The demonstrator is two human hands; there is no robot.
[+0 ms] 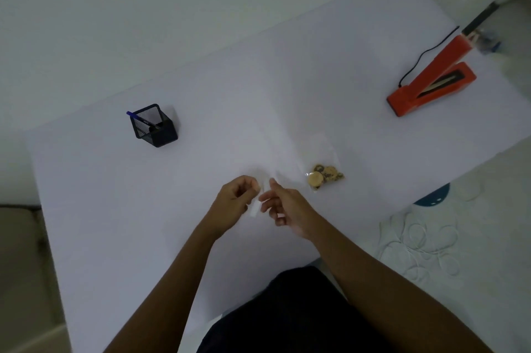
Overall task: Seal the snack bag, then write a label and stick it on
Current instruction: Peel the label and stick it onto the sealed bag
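A clear snack bag (323,164) with round cookies in its lower end lies flat on the white table (115,194), to the right of my hands. My left hand (234,204) and my right hand (283,206) meet near the table's front middle, both pinching a small white label strip (256,209) that is hard to make out against the table. A black mesh pen holder (155,126) with a blue pen (135,115) stands at the left. An orange bag sealer (431,85) with its arm raised sits at the far right.
The sealer's black cord (425,53) trails toward the back right edge. A patterned white mattress (448,237) lies beyond the table's right edge. The white wall runs along the back edge. My dark-clothed lap is at the front edge.
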